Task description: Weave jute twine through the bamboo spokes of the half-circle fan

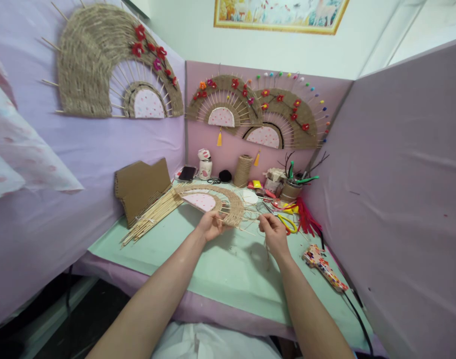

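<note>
While hands [212,227] [274,233] hold fan [234,203], twine [267,255] dangling

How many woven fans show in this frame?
4: the small fan in the left hand, the large fan on the left panel, and the plain-spoked fan overlapping the bead-tipped fan on the back panel. Others may be hidden.

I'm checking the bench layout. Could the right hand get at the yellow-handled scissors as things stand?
Probably yes: the scissors lie close beside the right hand, with nothing seen standing between them. That hand seems to pinch a strand, though, which it may need to release.
</note>
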`<move>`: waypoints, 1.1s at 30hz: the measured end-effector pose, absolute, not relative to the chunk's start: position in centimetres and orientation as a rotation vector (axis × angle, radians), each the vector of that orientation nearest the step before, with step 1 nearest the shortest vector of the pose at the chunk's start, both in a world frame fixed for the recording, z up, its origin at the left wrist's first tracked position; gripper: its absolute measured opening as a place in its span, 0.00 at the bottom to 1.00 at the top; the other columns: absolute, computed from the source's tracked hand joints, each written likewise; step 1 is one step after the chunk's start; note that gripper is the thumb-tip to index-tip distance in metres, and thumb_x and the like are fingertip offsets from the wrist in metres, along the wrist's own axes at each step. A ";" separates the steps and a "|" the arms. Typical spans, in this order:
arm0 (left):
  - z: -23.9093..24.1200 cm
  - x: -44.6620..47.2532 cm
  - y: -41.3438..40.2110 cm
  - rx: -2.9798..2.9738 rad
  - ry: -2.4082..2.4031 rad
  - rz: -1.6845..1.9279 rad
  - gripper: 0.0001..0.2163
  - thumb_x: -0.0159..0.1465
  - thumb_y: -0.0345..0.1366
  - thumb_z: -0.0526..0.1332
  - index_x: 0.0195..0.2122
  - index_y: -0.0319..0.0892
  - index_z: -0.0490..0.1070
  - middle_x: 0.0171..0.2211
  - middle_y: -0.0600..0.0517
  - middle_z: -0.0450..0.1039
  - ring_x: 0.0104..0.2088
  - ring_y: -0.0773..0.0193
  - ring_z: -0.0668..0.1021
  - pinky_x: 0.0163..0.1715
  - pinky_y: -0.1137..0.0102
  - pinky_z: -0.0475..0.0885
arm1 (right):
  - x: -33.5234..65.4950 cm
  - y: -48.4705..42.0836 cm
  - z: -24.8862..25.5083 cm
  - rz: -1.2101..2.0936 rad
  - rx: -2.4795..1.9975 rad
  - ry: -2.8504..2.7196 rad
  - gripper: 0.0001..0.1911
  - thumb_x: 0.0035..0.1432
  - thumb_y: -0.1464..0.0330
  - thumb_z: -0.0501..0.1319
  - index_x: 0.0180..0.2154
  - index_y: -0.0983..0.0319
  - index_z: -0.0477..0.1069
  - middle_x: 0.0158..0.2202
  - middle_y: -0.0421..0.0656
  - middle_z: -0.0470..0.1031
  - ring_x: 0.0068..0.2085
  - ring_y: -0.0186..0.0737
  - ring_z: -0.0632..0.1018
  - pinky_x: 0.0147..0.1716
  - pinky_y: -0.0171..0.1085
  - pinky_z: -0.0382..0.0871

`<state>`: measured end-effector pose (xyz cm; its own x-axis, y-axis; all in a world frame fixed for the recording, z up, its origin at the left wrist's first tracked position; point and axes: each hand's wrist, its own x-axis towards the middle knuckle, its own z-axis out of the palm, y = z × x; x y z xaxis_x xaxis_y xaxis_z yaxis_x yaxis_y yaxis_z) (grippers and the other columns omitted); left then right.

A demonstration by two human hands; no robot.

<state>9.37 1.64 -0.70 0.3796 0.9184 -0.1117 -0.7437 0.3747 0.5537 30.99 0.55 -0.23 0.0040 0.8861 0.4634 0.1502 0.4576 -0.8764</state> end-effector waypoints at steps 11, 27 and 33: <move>-0.1 9.5 0.9 0.551 0.352 1.010 0.22 0.46 0.22 0.52 0.44 0.34 0.68 0.39 0.42 0.76 0.39 0.54 0.79 0.39 0.60 0.74 | 30.6 1.1 -0.6 0.864 -1.056 -1.539 0.15 0.50 0.56 0.60 0.26 0.63 0.70 0.17 0.36 0.62 0.22 0.32 0.63 0.22 0.33 0.55; 0.2 9.7 0.1 0.675 0.346 0.964 0.31 0.48 0.22 0.52 0.55 0.43 0.62 0.43 0.47 0.75 0.36 0.56 0.79 0.40 0.56 0.73 | 30.3 0.8 0.1 0.876 -0.999 -1.493 0.18 0.49 0.54 0.62 0.25 0.64 0.71 0.17 0.36 0.62 0.21 0.32 0.62 0.22 0.33 0.55; 0.2 9.7 0.1 0.661 0.380 0.992 0.29 0.48 0.21 0.52 0.54 0.42 0.63 0.41 0.47 0.75 0.37 0.57 0.79 0.41 0.57 0.73 | 30.5 0.8 -0.1 0.862 -0.992 -1.487 0.17 0.50 0.55 0.61 0.27 0.64 0.71 0.18 0.37 0.62 0.22 0.32 0.62 0.22 0.33 0.55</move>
<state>9.66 0.12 0.23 0.5060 0.8625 -0.0012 -0.6424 0.3779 0.6667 30.46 0.76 -0.08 -0.0517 0.9229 0.3815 0.1275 0.3850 -0.9141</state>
